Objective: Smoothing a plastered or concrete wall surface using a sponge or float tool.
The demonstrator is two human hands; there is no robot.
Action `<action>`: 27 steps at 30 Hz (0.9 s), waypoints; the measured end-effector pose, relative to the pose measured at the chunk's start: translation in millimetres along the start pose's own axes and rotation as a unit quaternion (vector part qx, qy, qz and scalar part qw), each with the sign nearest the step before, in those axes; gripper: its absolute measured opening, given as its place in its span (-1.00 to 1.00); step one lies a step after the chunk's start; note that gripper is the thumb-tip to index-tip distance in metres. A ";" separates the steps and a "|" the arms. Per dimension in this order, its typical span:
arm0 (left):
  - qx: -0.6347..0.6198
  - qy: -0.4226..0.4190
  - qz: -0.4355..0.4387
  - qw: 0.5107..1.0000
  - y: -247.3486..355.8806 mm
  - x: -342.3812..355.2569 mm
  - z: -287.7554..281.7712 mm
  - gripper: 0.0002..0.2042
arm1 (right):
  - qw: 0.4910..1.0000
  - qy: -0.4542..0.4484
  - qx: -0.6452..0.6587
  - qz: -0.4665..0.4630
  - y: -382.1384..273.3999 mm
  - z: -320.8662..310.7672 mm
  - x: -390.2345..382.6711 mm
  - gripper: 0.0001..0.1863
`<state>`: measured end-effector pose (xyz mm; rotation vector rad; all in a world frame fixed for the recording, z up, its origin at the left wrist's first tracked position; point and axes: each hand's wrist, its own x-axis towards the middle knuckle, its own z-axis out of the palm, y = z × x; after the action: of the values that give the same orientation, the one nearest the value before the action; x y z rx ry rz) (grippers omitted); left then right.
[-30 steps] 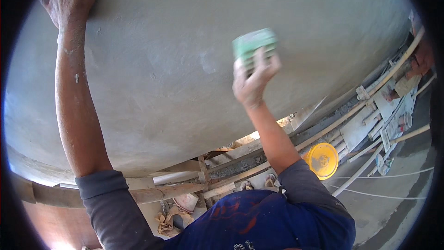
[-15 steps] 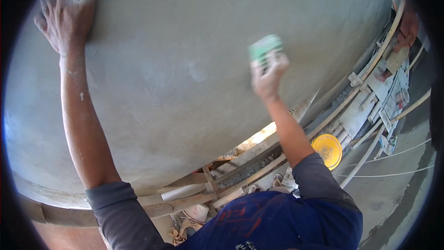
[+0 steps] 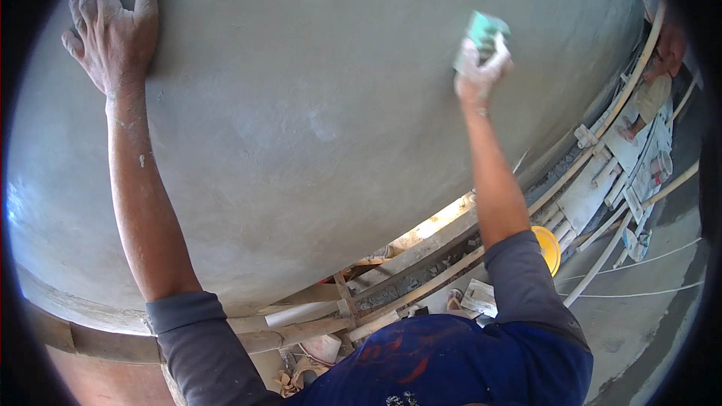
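A broad grey plastered wall [image 3: 301, 90] fills most of the view, with paler smudges near its middle. My left hand [image 3: 116, 37] lies flat against it at the upper left, fingers spread and dusted with plaster, holding nothing. Farther right, my right hand [image 3: 483, 75] grips a green sponge [image 3: 481, 28], a roughly rectangular block, against the wall. My fingers cover part of the sponge, and its underside is hidden.
Below the wall run wooden poles [image 3: 444, 278] and boards, with rubble between them. A yellow bucket [image 3: 551, 250] is partly behind my right sleeve. White planks [image 3: 587, 195] and poles form a platform at right, where another person's leg [image 3: 650, 101] shows.
My right hand has moved right and upward across the wall with the green sponge. My left hand stays against the wall. The view has shifted slightly, and my right arm now covers part of the bucket.
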<state>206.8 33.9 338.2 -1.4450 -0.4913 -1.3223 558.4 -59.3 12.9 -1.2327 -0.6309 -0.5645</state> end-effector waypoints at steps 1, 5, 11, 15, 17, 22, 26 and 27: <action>0.000 0.008 0.010 1.000 -1.5 -0.9 0.4 -0.17 | 0.999 -0.017 0.019 -0.020 -26.6 12.6 -0.9 -0.31; 0.017 -0.010 0.005 1.000 -20.2 -11.1 0.0 -0.17 | 0.957 -0.125 -0.042 -0.259 -40.3 -0.5 -116.8 -0.35; 0.015 -0.012 -0.010 1.000 0.7 -7.4 10.1 -0.18 | 0.978 0.038 0.046 0.199 85.2 -17.6 -72.4 -0.33; 0.030 -0.014 0.007 0.999 -12.7 -6.1 -7.5 -0.20 | 0.999 -0.050 0.002 0.002 -27.0 -4.8 -106.4 -0.34; 0.043 -0.024 -0.013 0.999 -15.1 -5.1 -13.1 -0.21 | 0.985 -0.107 -0.096 -0.092 1.0 -14.9 -149.3 -0.33; 0.021 -0.001 -0.006 1.000 3.6 -7.7 10.0 -0.22 | 0.907 0.099 0.082 0.402 163.8 -60.1 -91.6 -0.34; 0.033 -0.006 0.021 0.999 -9.2 -2.9 -4.6 -0.24 | 0.986 0.082 0.018 0.147 -8.5 19.8 -30.0 -0.38; 0.027 -0.002 0.013 1.000 -5.8 -2.7 -1.9 -0.25 | 0.995 0.054 0.045 0.071 -33.9 27.7 -33.9 -0.36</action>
<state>200.3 35.1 337.8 -1.4066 -0.5054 -1.2760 507.2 -38.8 17.5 -1.1434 -0.4686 -0.4763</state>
